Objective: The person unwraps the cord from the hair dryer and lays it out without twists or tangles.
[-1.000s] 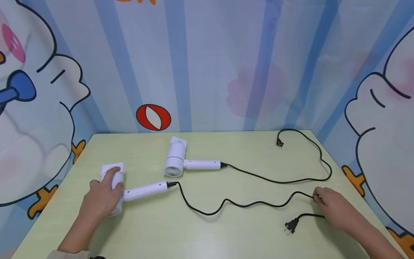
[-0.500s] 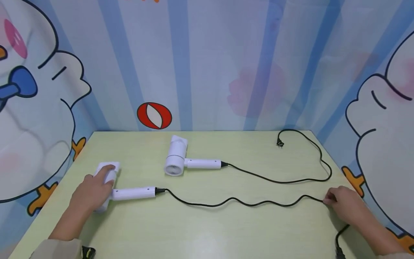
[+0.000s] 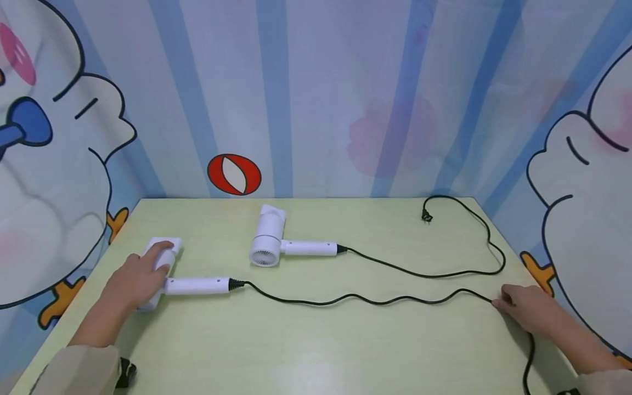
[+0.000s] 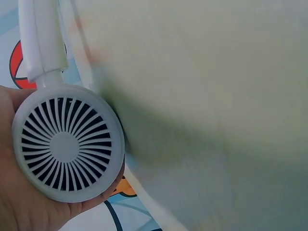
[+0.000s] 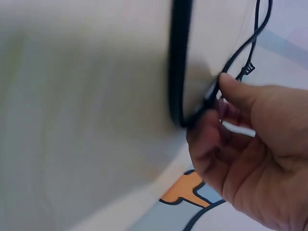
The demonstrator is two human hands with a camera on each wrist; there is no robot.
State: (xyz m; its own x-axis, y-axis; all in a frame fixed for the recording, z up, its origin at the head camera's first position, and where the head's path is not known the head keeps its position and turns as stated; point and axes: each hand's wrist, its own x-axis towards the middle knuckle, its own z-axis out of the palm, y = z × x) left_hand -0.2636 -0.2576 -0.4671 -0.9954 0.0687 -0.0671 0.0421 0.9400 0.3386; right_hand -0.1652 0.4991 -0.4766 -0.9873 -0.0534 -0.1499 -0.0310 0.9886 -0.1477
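A white hair dryer lies at the table's left, its handle pointing right. Curled over its barrel, my left hand grips it; in the left wrist view the round slotted grille sits against the palm. From the handle a black cord runs in gentle waves across to my right hand, which pinches it between thumb and fingers. Past that hand the cord bends down to the frame's bottom edge, so its plug is out of sight. The right wrist view shows the pinched cord looping, partly blurred.
Behind, a second white hair dryer lies with its handle to the right. Its black cord curves round the right side to a plug near the back edge of the pale table. A cartoon-printed curtain encloses the table.
My left hand has shifted the hair dryer left and straightened its handle. My right hand has moved right with the cord, drawing it straighter; the plug has slipped out of the head view.
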